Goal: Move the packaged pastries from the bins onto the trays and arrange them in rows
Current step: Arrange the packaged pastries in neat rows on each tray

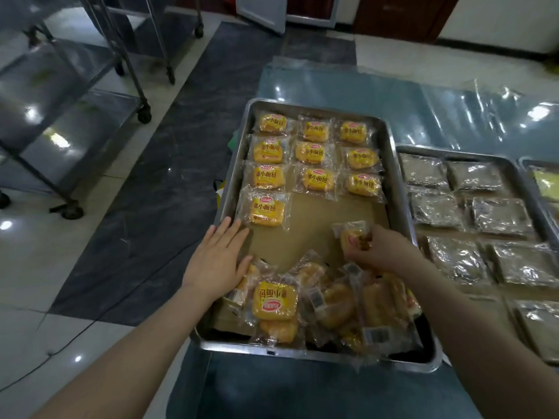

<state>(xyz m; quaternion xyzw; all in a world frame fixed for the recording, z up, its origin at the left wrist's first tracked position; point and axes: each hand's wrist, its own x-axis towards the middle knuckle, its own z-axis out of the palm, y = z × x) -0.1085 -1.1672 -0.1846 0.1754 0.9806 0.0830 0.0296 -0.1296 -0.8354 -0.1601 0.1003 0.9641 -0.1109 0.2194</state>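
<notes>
A steel tray lined with brown paper holds several yellow packaged pastries laid in three columns at its far end. One more pastry starts a fourth row on the left. A loose heap of pastries lies at the tray's near end. My left hand rests flat and open on the tray's left side, just below that fourth-row pastry. My right hand holds one wrapped pastry above the bare paper in the tray's middle right.
A second tray to the right carries rows of dark pastries in clear wrap. A third tray's corner shows at the far right edge. Both stand on a table under a clear plastic sheet. Wheeled steel racks stand at the left.
</notes>
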